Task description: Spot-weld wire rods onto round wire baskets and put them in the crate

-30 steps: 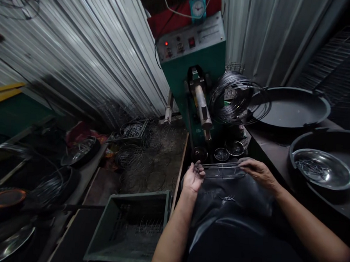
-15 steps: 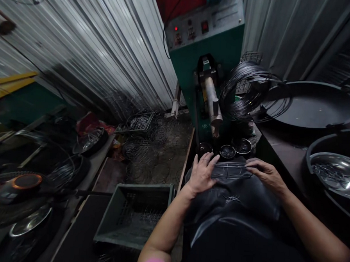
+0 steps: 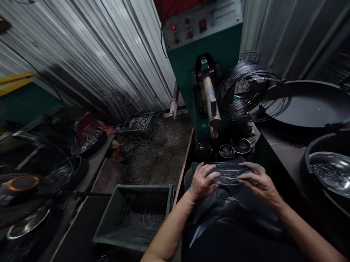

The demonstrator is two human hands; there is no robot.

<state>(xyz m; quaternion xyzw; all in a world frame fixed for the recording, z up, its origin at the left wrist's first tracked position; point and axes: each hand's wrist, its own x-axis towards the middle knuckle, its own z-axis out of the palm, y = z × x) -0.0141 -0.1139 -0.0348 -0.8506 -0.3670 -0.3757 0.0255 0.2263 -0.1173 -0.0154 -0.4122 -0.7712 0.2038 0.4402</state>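
A small oval wire rack (image 3: 229, 173) lies across my lap on a dark apron (image 3: 235, 212). My left hand (image 3: 202, 182) curls round the rack's left end. At the right end my right hand (image 3: 258, 182) pinches the frame with bent fingers. Just past my hands stands a green welding machine (image 3: 208, 58) with a metal arm (image 3: 210, 105) pointing toward me. A coil of dark wire (image 3: 247, 91) hangs at its right.
Three small bowls (image 3: 226, 150) sit below the machine arm. A green plastic crate (image 3: 135, 217) with wire pieces stands at my left. Finished wire racks (image 3: 145, 145) lie on the floor beyond it. Large dark pans (image 3: 314, 103) and a steel bowl (image 3: 334, 172) fill the right bench.
My left hand, flat and spread on the rack half a second ago, has closed round its left end. Both hands drew the rack slightly nearer to me.
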